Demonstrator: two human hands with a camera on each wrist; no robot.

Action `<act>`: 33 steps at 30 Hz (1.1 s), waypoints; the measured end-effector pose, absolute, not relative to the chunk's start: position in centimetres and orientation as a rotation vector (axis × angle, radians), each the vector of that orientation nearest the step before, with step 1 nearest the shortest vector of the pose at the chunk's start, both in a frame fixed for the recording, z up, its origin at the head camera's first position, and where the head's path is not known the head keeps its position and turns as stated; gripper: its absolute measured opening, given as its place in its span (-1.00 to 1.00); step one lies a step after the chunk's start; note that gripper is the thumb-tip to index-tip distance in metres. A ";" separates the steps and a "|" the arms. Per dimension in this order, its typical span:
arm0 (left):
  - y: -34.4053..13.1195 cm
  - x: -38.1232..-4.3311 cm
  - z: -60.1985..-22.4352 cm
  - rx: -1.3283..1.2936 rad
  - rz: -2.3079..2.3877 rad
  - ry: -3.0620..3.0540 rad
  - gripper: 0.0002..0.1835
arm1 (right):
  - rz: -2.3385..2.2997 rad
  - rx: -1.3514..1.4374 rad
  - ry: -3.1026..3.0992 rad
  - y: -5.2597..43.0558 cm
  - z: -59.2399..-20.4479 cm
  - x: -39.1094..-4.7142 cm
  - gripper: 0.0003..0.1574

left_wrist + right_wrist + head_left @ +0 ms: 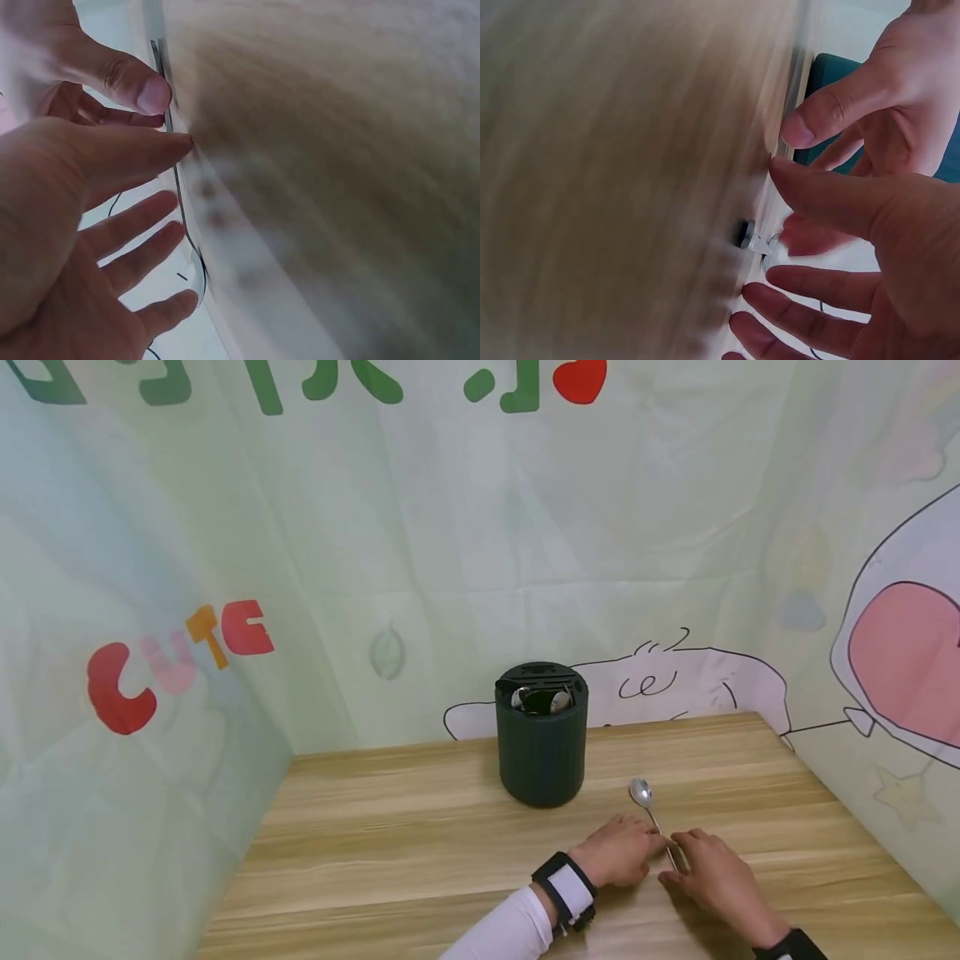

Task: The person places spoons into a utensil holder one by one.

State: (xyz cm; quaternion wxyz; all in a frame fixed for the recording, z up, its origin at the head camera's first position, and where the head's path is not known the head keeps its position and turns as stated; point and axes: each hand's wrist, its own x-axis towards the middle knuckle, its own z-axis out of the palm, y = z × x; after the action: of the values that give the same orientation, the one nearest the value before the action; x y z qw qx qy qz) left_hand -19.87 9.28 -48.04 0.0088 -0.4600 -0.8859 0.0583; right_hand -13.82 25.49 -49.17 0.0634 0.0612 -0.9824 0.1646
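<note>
A long-handled metal spoon lies on the wooden table, its bowl pointing away from me and its handle running back between the two hands. From the left of the handle, my left hand reaches in with its fingertips right at it; in the left wrist view the left hand's fingers are spread and fairly straight. On the other side is my right hand, thumb and fingertips close to the handle's near part. The right wrist view shows the right hand's fingers spread low over the tabletop.
A dark green ribbed cutlery holder stands at the back of the table, with shiny metal pieces visible in its open top. Printed cloth hangs behind and along both sides. Each wrist wears a black strap.
</note>
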 end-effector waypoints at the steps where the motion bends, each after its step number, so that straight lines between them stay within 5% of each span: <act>1: 9.3 -19.8 -48.0 -1.434 0.172 -2.778 -0.45 | 0.499 0.179 -2.982 25.5 -49.2 -13.9 -0.34; 14: 9.5 -19.5 -47.7 -1.415 0.228 -2.761 -0.52 | 0.525 0.197 -2.965 25.8 -49.1 -14.0 -0.86; 33: 9.5 -19.1 -48.6 -1.458 0.023 -2.812 -0.82 | 0.606 0.257 -2.952 25.8 -49.5 -13.8 -0.70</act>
State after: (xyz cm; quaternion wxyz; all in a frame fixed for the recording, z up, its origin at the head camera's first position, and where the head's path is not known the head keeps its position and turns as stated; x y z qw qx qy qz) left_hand -19.13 9.53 -48.62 -0.0130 -0.4603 -0.8876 0.0074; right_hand -13.76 25.79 -49.51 0.0583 0.0849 -0.9744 0.2000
